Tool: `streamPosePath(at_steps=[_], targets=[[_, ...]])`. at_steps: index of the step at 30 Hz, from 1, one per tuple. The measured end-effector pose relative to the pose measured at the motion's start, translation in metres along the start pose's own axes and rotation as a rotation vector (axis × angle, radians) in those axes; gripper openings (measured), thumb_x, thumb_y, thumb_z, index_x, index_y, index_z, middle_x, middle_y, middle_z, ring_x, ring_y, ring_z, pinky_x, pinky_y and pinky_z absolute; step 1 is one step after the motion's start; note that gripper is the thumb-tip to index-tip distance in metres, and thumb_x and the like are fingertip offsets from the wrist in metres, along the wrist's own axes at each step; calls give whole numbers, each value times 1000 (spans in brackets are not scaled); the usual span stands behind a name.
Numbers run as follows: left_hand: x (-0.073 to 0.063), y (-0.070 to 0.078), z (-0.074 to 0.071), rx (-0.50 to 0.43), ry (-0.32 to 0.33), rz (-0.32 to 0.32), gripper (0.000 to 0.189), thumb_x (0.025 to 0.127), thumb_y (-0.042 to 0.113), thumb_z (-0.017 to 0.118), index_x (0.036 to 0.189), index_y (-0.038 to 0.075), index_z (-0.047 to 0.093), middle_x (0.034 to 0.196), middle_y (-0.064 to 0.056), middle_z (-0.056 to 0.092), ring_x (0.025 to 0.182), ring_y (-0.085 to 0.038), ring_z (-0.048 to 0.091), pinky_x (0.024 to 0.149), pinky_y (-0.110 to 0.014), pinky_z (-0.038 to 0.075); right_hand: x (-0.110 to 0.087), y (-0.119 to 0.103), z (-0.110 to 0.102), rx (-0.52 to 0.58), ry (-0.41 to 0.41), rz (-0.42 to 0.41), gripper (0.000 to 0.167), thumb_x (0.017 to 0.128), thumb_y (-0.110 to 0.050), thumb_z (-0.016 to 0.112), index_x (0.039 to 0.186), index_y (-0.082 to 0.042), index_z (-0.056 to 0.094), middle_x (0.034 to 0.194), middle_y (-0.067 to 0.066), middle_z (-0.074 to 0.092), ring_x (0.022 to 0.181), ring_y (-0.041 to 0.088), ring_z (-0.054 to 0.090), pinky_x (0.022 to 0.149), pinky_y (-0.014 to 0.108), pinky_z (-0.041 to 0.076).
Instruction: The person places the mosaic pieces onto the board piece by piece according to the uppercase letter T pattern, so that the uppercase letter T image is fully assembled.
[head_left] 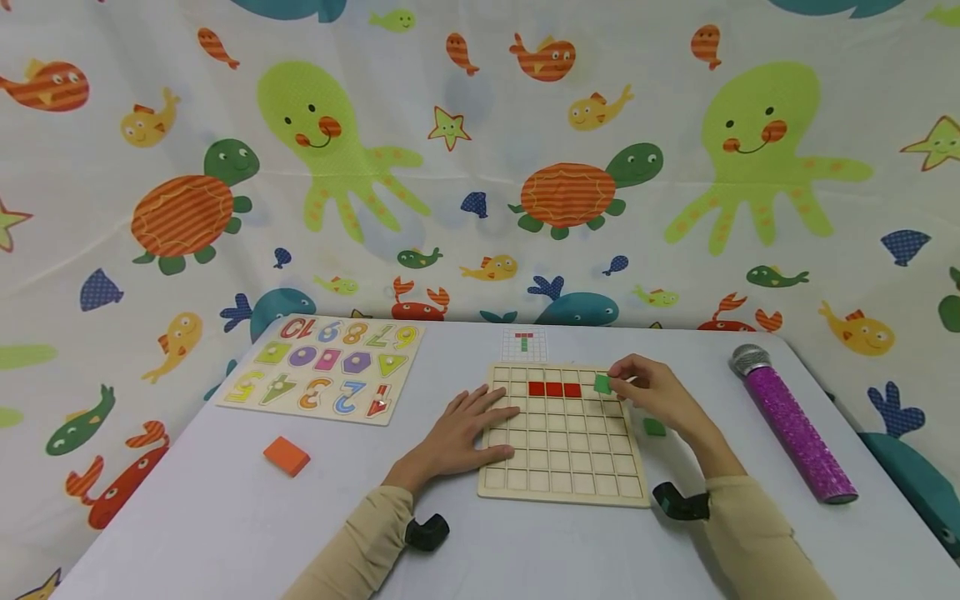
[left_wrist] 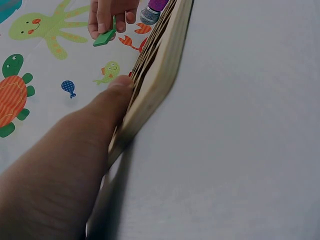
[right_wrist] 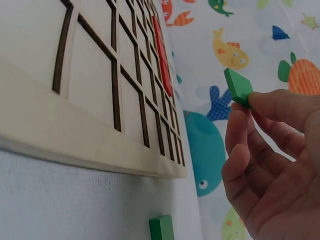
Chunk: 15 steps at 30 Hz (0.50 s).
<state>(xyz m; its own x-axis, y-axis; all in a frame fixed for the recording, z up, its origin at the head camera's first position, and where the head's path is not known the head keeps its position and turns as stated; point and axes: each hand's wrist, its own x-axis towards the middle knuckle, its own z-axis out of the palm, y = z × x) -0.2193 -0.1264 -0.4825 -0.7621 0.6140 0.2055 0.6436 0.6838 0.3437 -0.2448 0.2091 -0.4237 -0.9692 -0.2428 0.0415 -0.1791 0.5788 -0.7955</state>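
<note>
A wooden grid board [head_left: 558, 458] lies on the table, with three red tiles [head_left: 553, 389] side by side in one row near its far edge. My left hand [head_left: 467, 429] rests on the board's left edge with the fingers spread. Between thumb and fingertips my right hand [head_left: 660, 396] pinches a green square tile [right_wrist: 239, 86], held above the board's far right part. Another green piece [head_left: 655, 427] lies on the table just right of the board, below the right hand. Behind the board is a small printed grid card [head_left: 524, 344] with a red and green T pattern.
A puzzle board [head_left: 352, 350] of numbers and shapes lies at the back left. Nearer on that side is an orange block [head_left: 287, 457]. At the right lies a purple glittery microphone [head_left: 798, 433]. A cloth with sea animals hangs behind the table.
</note>
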Motion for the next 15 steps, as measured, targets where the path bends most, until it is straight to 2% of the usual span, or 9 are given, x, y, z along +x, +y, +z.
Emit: streamPosePath(at_steps=[8, 15], targets=[[0, -1, 0, 6, 4, 4, 62, 88, 57, 54, 142, 29, 43, 155, -6, 30, 145, -32, 20, 115, -56, 16, 5, -1, 7, 55, -21, -42, 26, 93, -23, 61, 110, -4, 58, 102, 16, 62, 84, 29, 63, 68, 32, 52], [0, 0, 0, 2, 7, 5, 62, 88, 57, 54, 142, 30, 43, 155, -5, 30, 145, -31, 20, 115, -56, 16, 8, -5, 14, 90, -59, -57, 25, 93, -20, 61, 110, -1, 58, 101, 18, 62, 82, 27, 64, 71, 35, 54]])
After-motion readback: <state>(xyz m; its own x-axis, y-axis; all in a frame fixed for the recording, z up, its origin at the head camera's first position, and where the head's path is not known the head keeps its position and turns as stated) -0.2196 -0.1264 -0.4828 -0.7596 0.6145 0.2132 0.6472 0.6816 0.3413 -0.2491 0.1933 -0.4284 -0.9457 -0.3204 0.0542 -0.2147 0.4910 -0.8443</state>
